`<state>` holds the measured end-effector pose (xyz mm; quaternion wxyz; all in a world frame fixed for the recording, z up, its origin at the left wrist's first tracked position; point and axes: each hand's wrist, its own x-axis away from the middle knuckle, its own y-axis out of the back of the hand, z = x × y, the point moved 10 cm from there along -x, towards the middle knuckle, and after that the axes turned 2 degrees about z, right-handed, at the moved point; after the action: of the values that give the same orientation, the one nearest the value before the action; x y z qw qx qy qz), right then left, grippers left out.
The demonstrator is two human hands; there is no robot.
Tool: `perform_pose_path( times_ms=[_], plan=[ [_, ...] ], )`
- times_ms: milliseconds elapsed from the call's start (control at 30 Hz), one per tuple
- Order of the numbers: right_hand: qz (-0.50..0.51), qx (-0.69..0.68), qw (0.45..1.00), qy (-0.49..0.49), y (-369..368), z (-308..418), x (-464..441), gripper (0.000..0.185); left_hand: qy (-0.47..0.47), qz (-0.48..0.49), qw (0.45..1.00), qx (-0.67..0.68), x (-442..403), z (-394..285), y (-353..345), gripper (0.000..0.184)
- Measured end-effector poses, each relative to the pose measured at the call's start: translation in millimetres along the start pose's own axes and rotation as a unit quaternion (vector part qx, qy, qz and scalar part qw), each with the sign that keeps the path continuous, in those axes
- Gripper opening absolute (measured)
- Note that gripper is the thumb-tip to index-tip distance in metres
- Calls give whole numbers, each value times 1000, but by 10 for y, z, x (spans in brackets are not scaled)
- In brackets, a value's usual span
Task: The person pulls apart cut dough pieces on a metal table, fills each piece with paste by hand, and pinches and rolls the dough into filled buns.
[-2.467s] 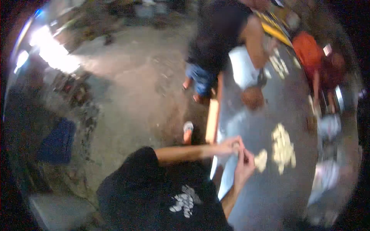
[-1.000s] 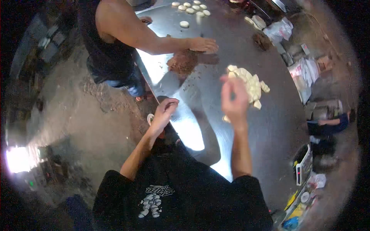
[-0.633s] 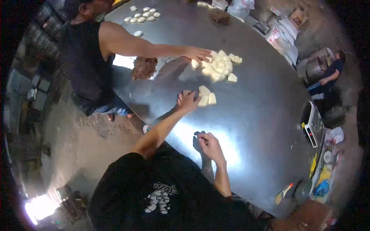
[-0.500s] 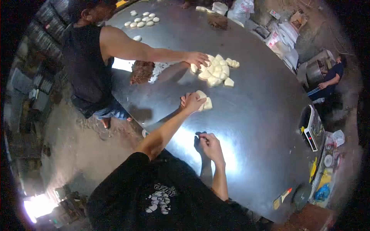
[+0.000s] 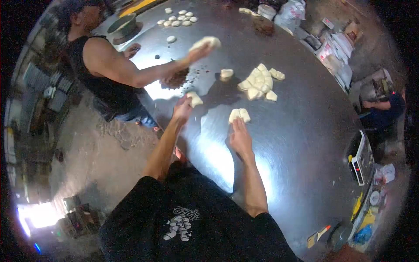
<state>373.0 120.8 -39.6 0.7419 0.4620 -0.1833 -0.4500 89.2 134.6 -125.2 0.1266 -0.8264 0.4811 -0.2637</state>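
My left hand (image 5: 181,110) is closed around a pale piece of dough (image 5: 195,100) above the near left of the metal table. Stretched fingers of my right hand (image 5: 240,139) rest on the near edge of two dough pieces (image 5: 245,115) lying side by side on the tabletop. Beyond them sits a cluster of cut dough pieces (image 5: 256,84), with a smaller pair (image 5: 276,74) at its right. A single dough piece (image 5: 226,75) lies left of the cluster.
At the left, a co-worker's hand (image 5: 198,53) holds a blurred lump of dough (image 5: 207,43) over a brown crumbly pile (image 5: 174,80). Round dough balls (image 5: 177,18) and a bowl (image 5: 122,27) stand farther back. A scale (image 5: 360,158) and a brush (image 5: 318,236) are on the right.
My left hand has moved left with a dough piece. My right hand has gone forward onto the two dough pieces. The co-worker's hand has lifted dough from the cluster and swung left.
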Motion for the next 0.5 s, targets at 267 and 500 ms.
perform_pose_path(
  times_ms=[267,500],
  plan=[
    [85,-431,892,-108,-683,900,-326,32,-85,178,954,-225,1296,-277,-157,38],
    [102,-215,966,97,-820,1553,-1220,34,5,103,959,-262,1400,-669,640,33]
  ],
)
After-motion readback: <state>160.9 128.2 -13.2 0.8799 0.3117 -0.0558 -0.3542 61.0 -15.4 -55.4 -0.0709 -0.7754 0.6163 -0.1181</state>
